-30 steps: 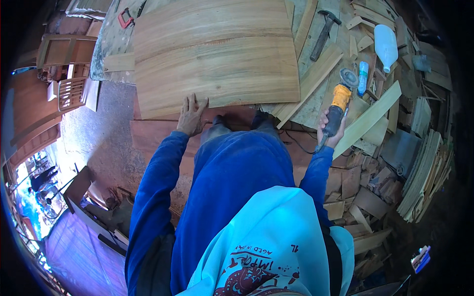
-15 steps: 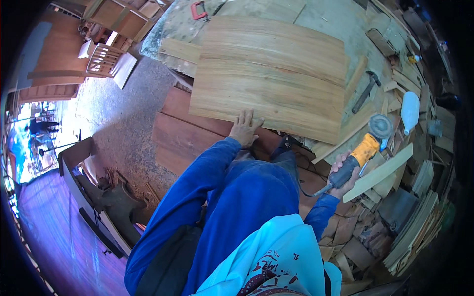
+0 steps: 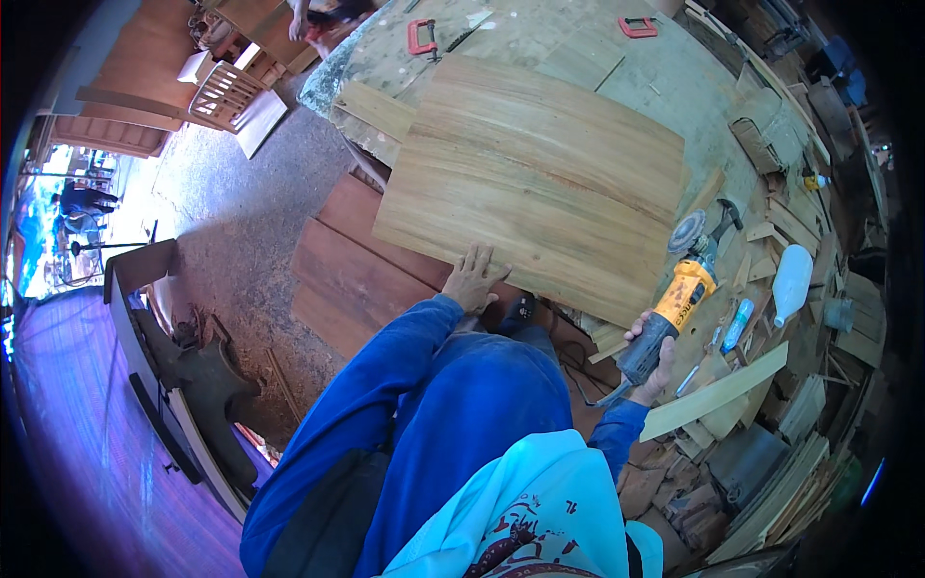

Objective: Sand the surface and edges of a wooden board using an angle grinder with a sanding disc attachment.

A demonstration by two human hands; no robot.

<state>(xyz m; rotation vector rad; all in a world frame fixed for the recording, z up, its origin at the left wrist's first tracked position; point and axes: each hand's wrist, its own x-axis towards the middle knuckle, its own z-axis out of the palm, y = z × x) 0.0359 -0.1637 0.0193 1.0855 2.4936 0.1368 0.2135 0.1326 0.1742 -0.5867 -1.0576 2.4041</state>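
Observation:
A wide, pale wooden panel [image 3: 540, 178] lies flat on the worktable, with grain lines running along it. My left hand [image 3: 472, 277] rests on its near edge, fingers stretched out over the wood. In my right hand [image 3: 655, 364], closed round the dark rear body, is a yellow and black angle grinder [image 3: 686, 289]. Its round disc [image 3: 688, 232] is up beside the panel's right edge; I cannot tell whether the two touch. The grinder's cord runs down from its back end. Just behind the disc lies a claw hammer [image 3: 729, 218].
Red clamps [image 3: 421, 37] lie at the table's far side. To the right are a white bottle [image 3: 792, 284], a small blue bottle [image 3: 738, 325], a pale wood strip [image 3: 718, 392] and heaped offcuts. Reddish boards [image 3: 356, 275] sit below the panel. A person's arm [image 3: 299, 21] shows at the top left.
My right hand has swung the grinder left and away from me, bringing its disc near the panel. The left hand stays on the panel's edge. The view has shifted a little.

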